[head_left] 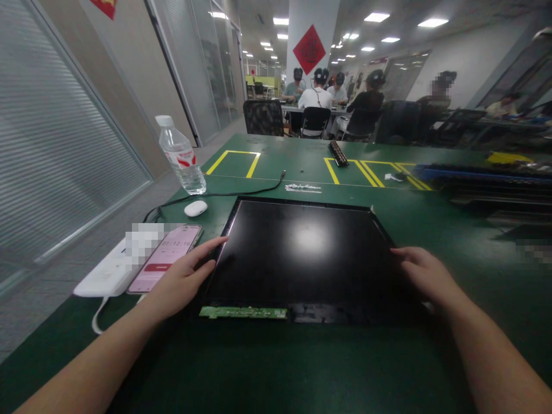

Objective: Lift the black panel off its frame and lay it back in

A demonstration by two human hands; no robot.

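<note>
A black LCD screen panel [297, 259] lies flat on the green table before me, with a ceiling light mirrored in its glass. Along its near edge, at the left, runs a narrow green circuit board [244, 312]. My left hand [190, 273] grips the panel's left edge, with index finger and thumb at the frame. On the opposite side my right hand [425, 273] holds the right edge; its lower fingers are partly hidden behind the edge and in shadow.
Left of the panel are a phone [166, 259], a white power bank [116, 270], a white earbud case [195, 209], a black cable [224, 195] and a water bottle [183, 158]. A dark stack of panels [495, 181] stands at right. People sit at tables behind.
</note>
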